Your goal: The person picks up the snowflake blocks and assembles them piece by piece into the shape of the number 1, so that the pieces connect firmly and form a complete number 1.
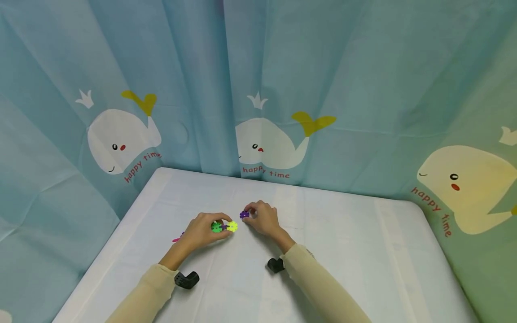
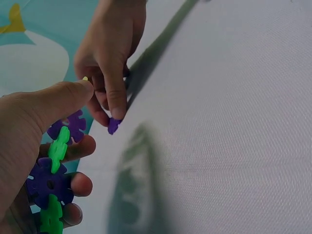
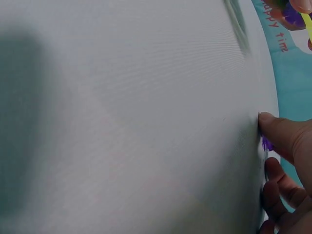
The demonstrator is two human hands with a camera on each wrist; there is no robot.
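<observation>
My left hand [image 1: 200,231] grips a chain of notched plastic snowflake discs. A green disc [image 1: 216,227] and a yellow disc [image 1: 232,226] show at its fingers, with a bit of purple between them. Along the palm, the left wrist view shows purple discs [image 2: 50,183] joined edge-on with green discs [image 2: 59,148]. My right hand [image 1: 264,218] pinches a single purple disc [image 1: 244,215] between thumb and finger, just right of the yellow disc and apart from it. In the right wrist view this purple disc [image 3: 266,144] is mostly hidden by the thumb.
A pink piece [image 1: 176,239] shows left of the left hand; whether it belongs to the chain I cannot tell. Black devices [image 1: 187,280] sit at both wrists. The white-covered table [image 1: 343,251] meets a blue curtain [image 1: 363,89] with whale prints behind it.
</observation>
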